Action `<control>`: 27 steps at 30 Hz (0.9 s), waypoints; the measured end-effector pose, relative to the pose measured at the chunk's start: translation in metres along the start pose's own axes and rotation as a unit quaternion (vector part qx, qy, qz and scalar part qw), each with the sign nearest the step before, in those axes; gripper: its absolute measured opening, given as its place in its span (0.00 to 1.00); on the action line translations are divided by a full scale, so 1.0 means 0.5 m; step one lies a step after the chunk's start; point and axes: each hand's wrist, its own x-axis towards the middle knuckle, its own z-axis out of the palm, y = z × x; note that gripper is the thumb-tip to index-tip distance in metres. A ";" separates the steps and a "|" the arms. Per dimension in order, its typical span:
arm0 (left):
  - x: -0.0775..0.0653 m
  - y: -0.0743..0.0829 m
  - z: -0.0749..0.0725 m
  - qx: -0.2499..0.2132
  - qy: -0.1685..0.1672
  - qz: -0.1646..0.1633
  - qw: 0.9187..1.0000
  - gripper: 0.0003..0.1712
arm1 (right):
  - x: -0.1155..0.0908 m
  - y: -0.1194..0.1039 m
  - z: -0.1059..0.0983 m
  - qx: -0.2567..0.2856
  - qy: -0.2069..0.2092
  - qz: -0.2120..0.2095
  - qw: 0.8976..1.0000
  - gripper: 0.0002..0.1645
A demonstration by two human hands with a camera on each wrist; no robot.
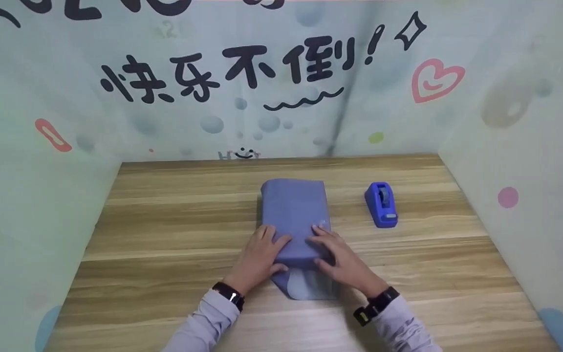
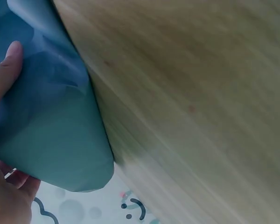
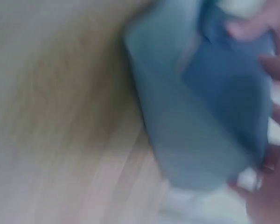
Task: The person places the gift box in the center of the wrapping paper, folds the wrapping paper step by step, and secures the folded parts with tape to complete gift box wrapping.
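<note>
A box-shaped package in blue wrapping paper (image 1: 293, 205) lies in the middle of the table. From its near end a loose flap of paper (image 1: 311, 286), paler on the inside, spreads onto the wood. My left hand (image 1: 257, 256) rests on the near left corner, its thumb low by the end and its fingers over the top and side. On the near right corner, my right hand (image 1: 347, 261) touches the top and edge with spread fingers. In the left wrist view the creased paper (image 2: 51, 121) shows beside the thumb; the right wrist view is blurred.
A blue tape dispenser (image 1: 382, 205) stands to the right of the package. The wood-grain table (image 1: 174, 234) is enclosed by printed panels at the back (image 1: 188, 137) and both sides.
</note>
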 end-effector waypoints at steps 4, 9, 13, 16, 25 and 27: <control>0.001 0.002 -0.006 0.013 -0.002 0.004 1.000 0.38 | -0.025 0.034 -0.027 0.079 0.018 0.001 0.997 0.34; 0.002 0.003 -0.004 0.013 -0.014 0.000 1.000 0.38 | -0.042 0.048 -0.031 0.005 -0.015 -0.010 1.000 0.35; 0.004 0.003 0.003 0.010 -0.010 0.000 1.000 0.37 | -0.043 0.045 -0.032 -0.019 -0.025 -0.010 0.999 0.36; 0.006 0.002 0.008 0.015 -0.012 0.007 1.000 0.37 | -0.041 0.042 -0.037 -0.033 -0.038 -0.011 0.999 0.35; 0.004 0.003 0.010 0.023 -0.019 0.022 0.999 0.39 | -0.032 0.032 -0.038 -0.052 -0.046 0.004 0.998 0.27; 0.005 0.004 0.009 0.024 -0.019 0.023 0.999 0.39 | -0.030 0.035 -0.031 -0.066 -0.029 -0.005 0.997 0.26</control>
